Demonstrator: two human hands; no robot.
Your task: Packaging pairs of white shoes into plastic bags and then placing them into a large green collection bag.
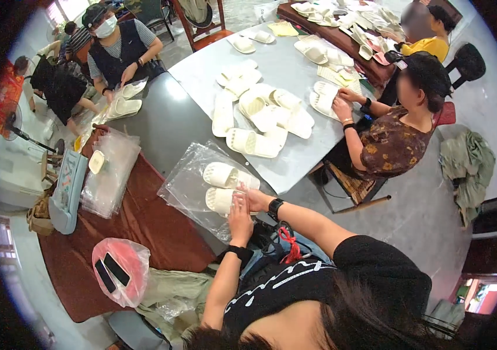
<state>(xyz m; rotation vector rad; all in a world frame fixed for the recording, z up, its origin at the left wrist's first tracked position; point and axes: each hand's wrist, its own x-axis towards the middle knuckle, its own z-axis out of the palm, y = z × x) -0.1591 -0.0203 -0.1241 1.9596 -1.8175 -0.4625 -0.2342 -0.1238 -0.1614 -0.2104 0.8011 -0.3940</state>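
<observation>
Two cream slippers lie side by side on a stack of clear plastic bags at the table's near edge. My left hand presses on the heel end of the nearer slipper, fingers pointing away from me. My right hand, with a black watch on its wrist, grips the same slipper from the right side. The farther slipper rests untouched just beyond my hands.
A heap of cream slippers covers the grey table. Another pile of clear bags lies on the dark red cloth, near a pink bag. A seated person in a brown patterned top handles slippers; a masked person works opposite.
</observation>
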